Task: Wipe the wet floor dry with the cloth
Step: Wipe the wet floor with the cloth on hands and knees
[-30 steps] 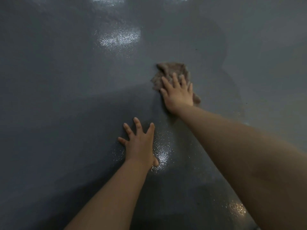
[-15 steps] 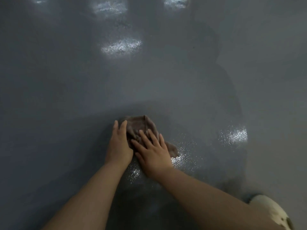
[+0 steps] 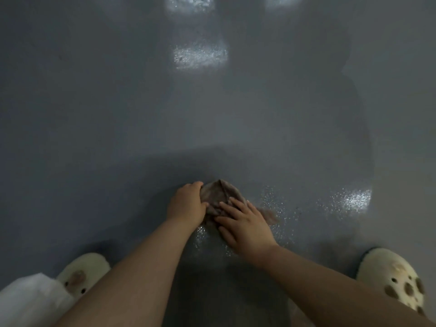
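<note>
A crumpled brown cloth (image 3: 218,195) lies bunched on the dark grey floor (image 3: 118,138), low in the middle of the head view. My left hand (image 3: 187,205) curls its fingers round the cloth's left side. My right hand (image 3: 245,224) lies on the cloth's near right part with straight fingers pressing down. A corner of the cloth sticks out to the right of that hand. Wet speckled sheen (image 3: 276,204) shows on the floor just right of the cloth and below it.
My two cream slippers with brown spots stand at the bottom left (image 3: 82,270) and bottom right (image 3: 391,277). A white garment (image 3: 30,300) fills the bottom left corner. Bright light patches (image 3: 200,55) reflect on the floor farther ahead.
The right hand pulled the cloth from far ahead back toward my feet. My left hand left the bare floor and took hold of the cloth's left side. Both slippers came into view.
</note>
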A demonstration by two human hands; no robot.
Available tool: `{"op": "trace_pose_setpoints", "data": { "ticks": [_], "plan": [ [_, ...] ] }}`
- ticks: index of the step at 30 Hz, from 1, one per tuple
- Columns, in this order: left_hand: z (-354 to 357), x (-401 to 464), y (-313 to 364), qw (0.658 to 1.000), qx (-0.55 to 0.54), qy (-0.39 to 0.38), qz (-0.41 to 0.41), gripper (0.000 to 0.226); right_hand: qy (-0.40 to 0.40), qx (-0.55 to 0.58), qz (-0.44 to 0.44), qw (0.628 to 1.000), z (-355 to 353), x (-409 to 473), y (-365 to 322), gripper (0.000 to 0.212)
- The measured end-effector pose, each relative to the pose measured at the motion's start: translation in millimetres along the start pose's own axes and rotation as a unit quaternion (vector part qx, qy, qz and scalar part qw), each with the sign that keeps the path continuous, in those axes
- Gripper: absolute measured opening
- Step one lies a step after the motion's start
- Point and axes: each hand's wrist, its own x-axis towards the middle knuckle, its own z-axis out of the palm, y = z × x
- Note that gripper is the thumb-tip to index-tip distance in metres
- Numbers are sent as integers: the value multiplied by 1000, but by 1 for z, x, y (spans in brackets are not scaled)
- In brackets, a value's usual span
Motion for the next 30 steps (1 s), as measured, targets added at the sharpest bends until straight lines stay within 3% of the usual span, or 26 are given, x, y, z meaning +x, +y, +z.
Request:
{"op": "trace_pose_setpoints", "data": {
  "ticks": [3, 6, 11, 15, 19, 22, 25, 30],
  "plan": [
    [3, -12, -8, 1000, 15, 1, 3, 22, 16, 99, 25, 995, -11, 4, 3, 33],
    [5, -16, -10, 999, -2, 27, 25, 16, 63, 108, 107, 986, -26, 14, 10, 32],
    [0, -8, 1, 994, -72, 56, 66, 18, -127, 116, 200, 965, -46, 35, 27, 43],
    [-11, 17, 17, 989, -104, 73, 71, 16, -241, 160, 233, 929, -62, 72, 55, 11],
    [-14, 41, 29, 984, -143, 83, 63, 8, -253, 223, 255, 906, -74, 102, 81, 26],
    [-12, 53, 35, 981, -165, 89, 54, 16, -256, 255, 248, 899, -74, 112, 92, 23],
    [-12, 61, 41, 986, -152, 60, 33, 9, -279, 274, 250, 886, -72, 118, 95, 22],
    [-30, 49, 61, 982, -178, 14, -61, 7, -272, 326, 320, 847, -89, 110, 80, 14]
  ]
}}
